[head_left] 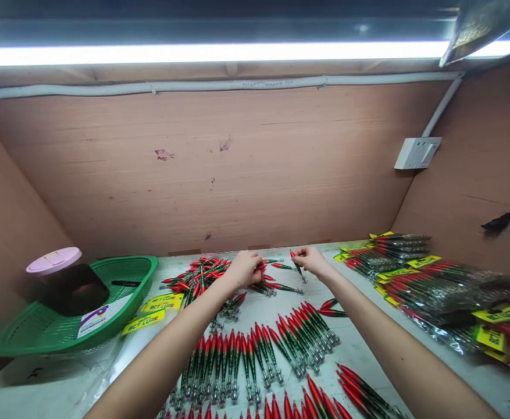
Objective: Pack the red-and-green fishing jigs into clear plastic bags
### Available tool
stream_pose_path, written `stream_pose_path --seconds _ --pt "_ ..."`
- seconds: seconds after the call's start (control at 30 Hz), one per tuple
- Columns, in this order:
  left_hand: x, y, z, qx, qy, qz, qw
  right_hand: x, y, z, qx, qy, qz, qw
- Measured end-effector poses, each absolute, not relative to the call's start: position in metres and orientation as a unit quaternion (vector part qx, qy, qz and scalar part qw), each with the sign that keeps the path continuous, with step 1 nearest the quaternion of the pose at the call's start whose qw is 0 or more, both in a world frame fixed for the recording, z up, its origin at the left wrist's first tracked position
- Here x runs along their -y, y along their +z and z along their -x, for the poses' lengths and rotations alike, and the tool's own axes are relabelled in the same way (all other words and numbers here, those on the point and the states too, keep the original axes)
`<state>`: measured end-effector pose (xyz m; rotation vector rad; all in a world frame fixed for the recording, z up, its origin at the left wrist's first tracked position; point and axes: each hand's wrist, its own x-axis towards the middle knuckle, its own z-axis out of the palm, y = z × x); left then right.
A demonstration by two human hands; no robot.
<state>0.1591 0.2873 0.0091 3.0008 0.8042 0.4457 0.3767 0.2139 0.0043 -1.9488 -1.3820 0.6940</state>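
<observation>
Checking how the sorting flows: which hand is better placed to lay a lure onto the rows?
Probably the right hand: it pinches one lure clear of the others, while the left hand rests on the loose pile, farther from the rows.

A pale white worktable (359, 349) carries loose red-and-green squid-jig lures (255, 355) in rows — a jumbled heap of the same lures (198, 276) lies farther back. On the left sits a green plastic mesh basket (40, 331), yellow printed label cards (156, 311) beside it — clear bagged lure packs (429, 285) stack on the right.
</observation>
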Motion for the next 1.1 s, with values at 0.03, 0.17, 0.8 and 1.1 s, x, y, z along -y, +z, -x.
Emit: stream_pose_path --seconds 0.03,0.17,0.8,1.1 --pt "-0.292 0.012 -0.154 -0.274 0.176 -0.945 0.017 -0.207 0.006 -0.381 0.523 0.271 0.73 0.346" --pt "-0.302 0.02 -0.136 -0.326 0.311 -0.889 0.079 -0.175 0.008 -0.394 0.505 0.293 0.688 0.431" --pt "-0.173 0.05 -0.16 -0.294 0.349 -0.582 0.673 -0.059 0.058 -0.365 0.425 0.488 0.517 0.561" --pt "-0.095 0.048 -0.167 -0.221 0.253 -0.456 0.824 -0.019 0.069 -0.346 0.424 0.593 0.434 0.529"
